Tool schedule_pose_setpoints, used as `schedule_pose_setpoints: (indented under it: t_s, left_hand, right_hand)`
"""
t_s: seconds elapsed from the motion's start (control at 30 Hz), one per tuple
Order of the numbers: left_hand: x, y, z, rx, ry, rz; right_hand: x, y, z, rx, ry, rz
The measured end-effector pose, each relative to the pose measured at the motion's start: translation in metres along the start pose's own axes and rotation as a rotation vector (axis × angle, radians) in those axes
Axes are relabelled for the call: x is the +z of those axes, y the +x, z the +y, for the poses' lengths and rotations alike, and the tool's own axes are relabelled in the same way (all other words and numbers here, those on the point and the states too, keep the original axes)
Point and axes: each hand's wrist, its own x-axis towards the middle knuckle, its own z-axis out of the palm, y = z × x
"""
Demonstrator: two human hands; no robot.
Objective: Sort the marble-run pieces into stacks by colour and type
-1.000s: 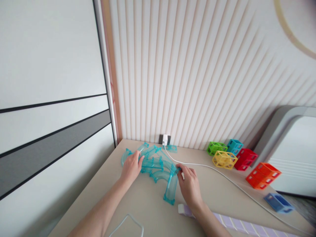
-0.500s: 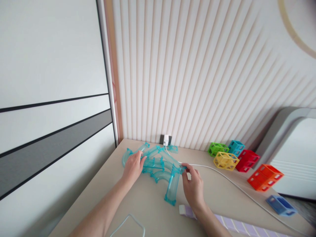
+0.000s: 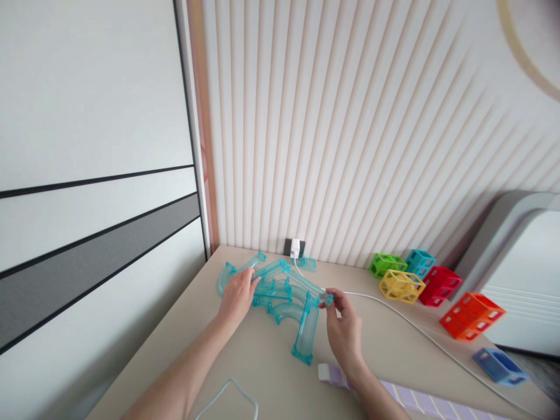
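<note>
In the head view, a heap of see-through teal track pieces lies on the table, some straight and some curved. My right hand [image 3: 345, 326] pinches the right end of a long straight track piece [image 3: 306, 283]. That end is held above the table, just right of a shorter straight piece [image 3: 306, 332] that points toward me. At the heap's left side, my left hand [image 3: 237, 294] has its fingers closed on another track piece [image 3: 269, 269]; its fingertips are partly hidden. A curved piece [image 3: 286, 312] lies between the hands.
A white charger [image 3: 295, 249] is plugged in at the wall, its cable [image 3: 371, 297] running right across the table. Coloured open-frame blocks stand at the right, including a yellow one [image 3: 401, 286] and an orange one [image 3: 471, 315]. A purple-and-white strip [image 3: 406, 396] passes beneath my right forearm.
My right hand has shifted slightly right and turned the end of the long track piece, moving it off the shorter piece's end. My left hand has stayed nearly still.
</note>
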Motion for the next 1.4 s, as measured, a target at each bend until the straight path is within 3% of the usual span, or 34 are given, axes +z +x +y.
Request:
schedule_pose_setpoints:
  t_s: [0.13,0.47,0.83,1.4]
  left_hand:
    - [0.0,0.0,-0.001,-0.009,0.005,0.004]
    - [-0.008,0.001,-0.001,-0.08,0.032,-0.009]
    - [-0.011,0.002,-0.002,-0.136,0.079,-0.075]
    - [-0.017,0.005,-0.001,-0.184,0.208,-0.054]
  right_hand:
    - [0.0,-0.001,0.001,-0.027,-0.053,-0.015]
    - [-0.004,-0.008,0.006,-0.295,-0.219,-0.062]
    - [-0.005,-0.005,0.003,-0.318,-0.22,-0.044]
    - [-0.007,-0.006,-0.001,-0.437,-0.26,-0.031]
